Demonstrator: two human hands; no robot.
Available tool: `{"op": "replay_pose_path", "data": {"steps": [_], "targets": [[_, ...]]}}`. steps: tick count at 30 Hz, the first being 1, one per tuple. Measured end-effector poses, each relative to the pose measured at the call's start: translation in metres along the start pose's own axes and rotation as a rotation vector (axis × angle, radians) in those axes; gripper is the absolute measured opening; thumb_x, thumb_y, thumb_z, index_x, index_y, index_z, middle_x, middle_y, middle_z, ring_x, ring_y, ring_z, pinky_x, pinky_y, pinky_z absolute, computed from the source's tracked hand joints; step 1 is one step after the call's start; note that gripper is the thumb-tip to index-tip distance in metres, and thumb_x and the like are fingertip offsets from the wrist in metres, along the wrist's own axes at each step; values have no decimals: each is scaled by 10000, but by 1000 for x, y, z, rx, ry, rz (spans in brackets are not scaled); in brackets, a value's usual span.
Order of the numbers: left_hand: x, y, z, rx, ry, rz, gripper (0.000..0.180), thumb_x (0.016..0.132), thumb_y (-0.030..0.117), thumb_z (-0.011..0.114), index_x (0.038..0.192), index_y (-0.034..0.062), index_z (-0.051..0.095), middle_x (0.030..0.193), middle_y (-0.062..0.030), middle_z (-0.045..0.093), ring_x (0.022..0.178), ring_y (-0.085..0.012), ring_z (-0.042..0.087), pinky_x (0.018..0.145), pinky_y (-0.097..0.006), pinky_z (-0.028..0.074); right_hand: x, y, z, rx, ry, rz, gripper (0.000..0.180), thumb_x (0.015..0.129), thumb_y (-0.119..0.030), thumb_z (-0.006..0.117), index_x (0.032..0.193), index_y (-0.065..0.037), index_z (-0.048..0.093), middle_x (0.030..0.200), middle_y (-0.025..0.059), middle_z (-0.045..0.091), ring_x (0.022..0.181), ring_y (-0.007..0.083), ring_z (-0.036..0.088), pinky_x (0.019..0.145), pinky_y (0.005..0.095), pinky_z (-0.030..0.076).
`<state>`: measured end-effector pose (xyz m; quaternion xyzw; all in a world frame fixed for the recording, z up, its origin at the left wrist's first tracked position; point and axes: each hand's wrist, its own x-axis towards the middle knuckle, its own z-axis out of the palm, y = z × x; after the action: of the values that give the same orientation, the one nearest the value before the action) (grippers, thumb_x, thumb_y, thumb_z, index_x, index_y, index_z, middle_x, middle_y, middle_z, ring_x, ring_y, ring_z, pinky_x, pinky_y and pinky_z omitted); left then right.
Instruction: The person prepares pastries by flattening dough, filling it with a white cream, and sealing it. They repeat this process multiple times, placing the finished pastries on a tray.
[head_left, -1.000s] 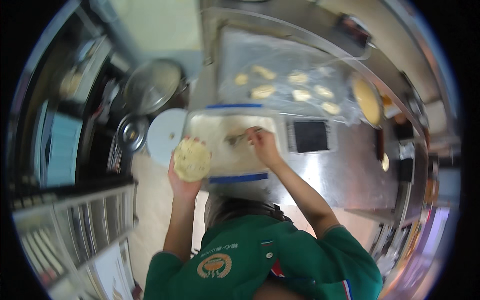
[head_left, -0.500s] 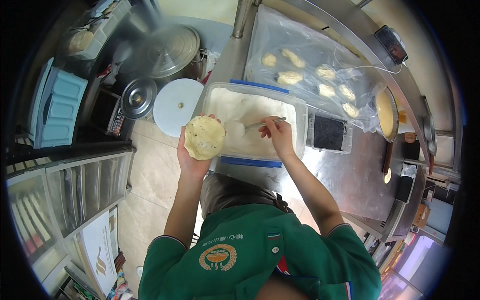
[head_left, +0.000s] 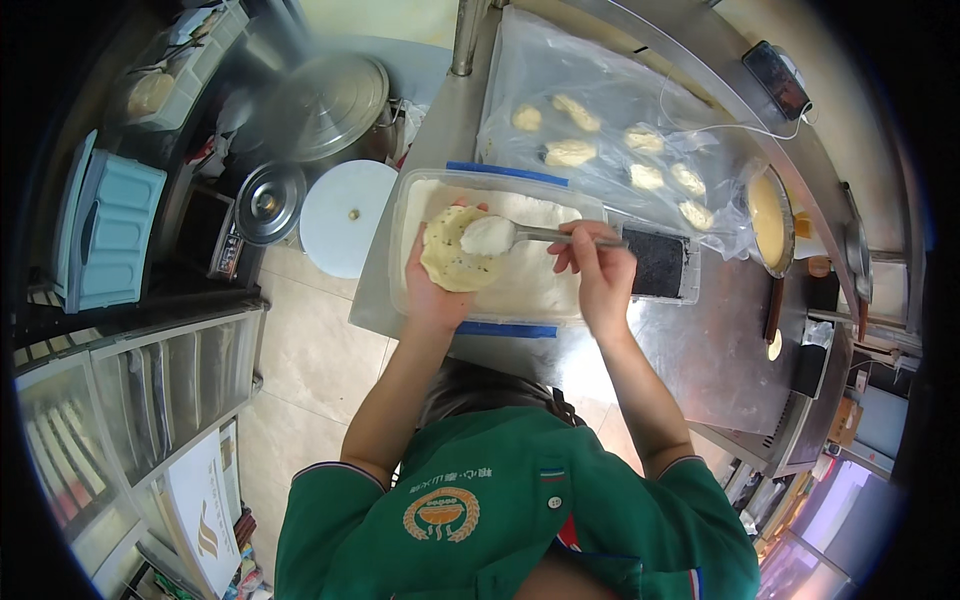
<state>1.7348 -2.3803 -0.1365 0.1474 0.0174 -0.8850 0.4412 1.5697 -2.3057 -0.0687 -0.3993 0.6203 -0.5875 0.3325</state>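
Note:
My left hand (head_left: 434, 303) cups a round of pale dough (head_left: 445, 262) dotted with dark specks. Gripped by its handle in my right hand (head_left: 603, 278) is a metal spoon (head_left: 540, 234), its bowl heaped with white powder (head_left: 487, 237). That heap is over the right part of the dough round; whether it touches the dough I cannot tell. Under both hands stands a clear plastic tub (head_left: 402, 290) of white powder, with blue clips on its near and far sides.
A small container (head_left: 660, 262) of black stuff stands right of the tub. Behind it, several dough pieces (head_left: 570, 152) lie on plastic sheeting (head_left: 560, 60). A bowl of yellow liquid (head_left: 767, 225) is at the right. Left are a white round lid (head_left: 345, 215) and a large lidded pot (head_left: 335, 105).
The spoon has risen out of the tub's powder with a heaped load and moved over the dough. My left hand has shifted right with the dough, over the tub.

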Motion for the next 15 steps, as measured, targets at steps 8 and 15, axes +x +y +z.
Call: {"op": "replay_pose_path", "data": {"steps": [8,15], "targets": [[9,-10,-9,-87,-80,-90,543,1004,440,272,1390,95,435,1357,-150,493,1272,-358,457,1068,-561,344,-14,2,-9,-513,-91,-711,204,828,85,552,1004,39,643,939,190,666,760,287,644,688,349,512],[5,10,-17,-117,-152,-61,569,991,471,287,1414,109,405,1400,-149,463,1311,-366,414,1066,-587,321,3,76,2,-294,-66,-22,222,990,-72,494,972,105,626,925,124,668,701,161,647,633,256,508]]}}
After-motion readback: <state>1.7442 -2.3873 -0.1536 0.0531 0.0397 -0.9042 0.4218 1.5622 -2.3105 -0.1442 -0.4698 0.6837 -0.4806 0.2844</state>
